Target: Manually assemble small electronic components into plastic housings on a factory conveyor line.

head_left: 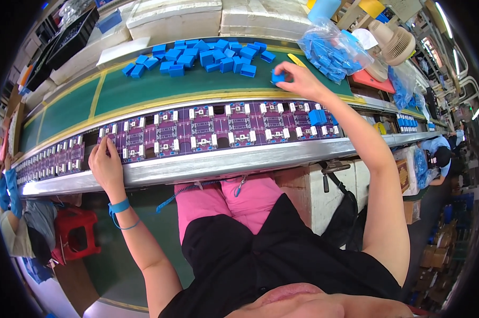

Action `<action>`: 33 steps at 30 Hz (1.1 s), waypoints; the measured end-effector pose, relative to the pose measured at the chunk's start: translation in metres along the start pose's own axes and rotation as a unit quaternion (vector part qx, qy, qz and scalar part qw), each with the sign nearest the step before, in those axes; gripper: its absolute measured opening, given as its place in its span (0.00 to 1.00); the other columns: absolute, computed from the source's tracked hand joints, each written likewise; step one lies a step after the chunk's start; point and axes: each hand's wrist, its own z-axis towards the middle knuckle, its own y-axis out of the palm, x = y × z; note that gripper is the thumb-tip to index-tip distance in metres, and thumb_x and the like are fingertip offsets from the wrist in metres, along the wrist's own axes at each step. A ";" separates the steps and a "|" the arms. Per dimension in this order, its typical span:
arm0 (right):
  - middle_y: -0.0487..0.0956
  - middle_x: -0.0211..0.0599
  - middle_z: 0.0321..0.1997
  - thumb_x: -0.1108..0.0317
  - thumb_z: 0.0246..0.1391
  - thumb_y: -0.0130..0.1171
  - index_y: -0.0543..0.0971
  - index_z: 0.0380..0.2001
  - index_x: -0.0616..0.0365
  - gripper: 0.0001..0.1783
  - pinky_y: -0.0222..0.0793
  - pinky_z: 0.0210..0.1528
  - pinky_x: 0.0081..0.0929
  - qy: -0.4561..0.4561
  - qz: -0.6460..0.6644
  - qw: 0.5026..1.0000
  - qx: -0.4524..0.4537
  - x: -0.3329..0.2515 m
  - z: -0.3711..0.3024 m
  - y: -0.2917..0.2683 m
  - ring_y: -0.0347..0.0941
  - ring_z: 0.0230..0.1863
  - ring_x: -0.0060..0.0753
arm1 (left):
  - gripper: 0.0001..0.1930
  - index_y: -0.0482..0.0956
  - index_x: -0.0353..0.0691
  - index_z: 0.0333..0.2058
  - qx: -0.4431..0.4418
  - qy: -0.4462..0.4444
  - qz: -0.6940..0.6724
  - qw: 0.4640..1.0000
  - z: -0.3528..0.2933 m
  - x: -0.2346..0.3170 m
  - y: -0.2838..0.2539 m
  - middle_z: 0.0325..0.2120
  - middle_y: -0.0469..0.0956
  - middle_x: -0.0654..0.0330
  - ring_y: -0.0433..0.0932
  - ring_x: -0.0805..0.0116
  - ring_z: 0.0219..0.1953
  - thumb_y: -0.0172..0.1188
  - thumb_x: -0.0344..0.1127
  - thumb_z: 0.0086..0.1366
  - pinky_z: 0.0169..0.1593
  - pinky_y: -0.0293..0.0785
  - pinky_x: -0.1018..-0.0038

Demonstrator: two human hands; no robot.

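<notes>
Above the green bench top, my right hand (299, 80) pinches a small blue plastic box (277, 77) between thumb and fingers. A loose pile of similar blue boxes (197, 54) lies to its left. My left hand (107, 165) is down at the left end of a long purple circuit board (201, 128), with bent fingers closed on its edge. White connectors line both long sides of this board. Toward its right end, two blue boxes (318, 117) sit on the board, below my right forearm. A blue wrist strap circles my left wrist.
A metal rail (207, 161) runs along the front. Another purple board (48, 159) lies further left. A clear bag of blue boxes (332, 50), a yellow-handled tool (297, 60) and a fan (393, 42) are at the back right. Other people work at both sides.
</notes>
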 end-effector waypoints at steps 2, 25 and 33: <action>0.74 0.38 0.41 0.69 0.46 0.63 0.75 0.39 0.60 0.15 0.68 0.48 0.28 -0.100 -0.006 0.995 0.000 0.001 -0.025 -0.011 0.73 0.46 0.35 | 0.15 0.82 0.41 0.42 -0.001 0.005 -0.010 1.000 0.004 0.004 -0.002 0.37 0.80 0.51 0.75 0.54 0.44 0.52 0.42 0.66 0.51 0.67 0.64; 0.75 0.38 0.48 0.68 0.46 0.64 0.73 0.46 0.54 0.22 0.68 0.50 0.34 -0.032 -0.133 0.987 -0.081 -0.019 -0.091 0.000 0.71 0.50 0.43 | 0.15 0.81 0.43 0.43 -0.003 -0.007 -0.014 1.000 0.004 0.001 -0.003 0.37 0.80 0.51 0.75 0.54 0.44 0.51 0.43 0.66 0.50 0.69 0.63; 0.75 0.38 0.49 0.66 0.49 0.63 0.74 0.46 0.55 0.20 0.67 0.53 0.36 -0.118 -0.179 0.969 -0.123 -0.030 -0.079 -0.010 0.70 0.51 0.44 | 0.14 0.82 0.43 0.42 0.005 -0.005 -0.013 1.000 0.004 0.003 -0.006 0.36 0.80 0.52 0.76 0.54 0.43 0.52 0.42 0.66 0.49 0.69 0.64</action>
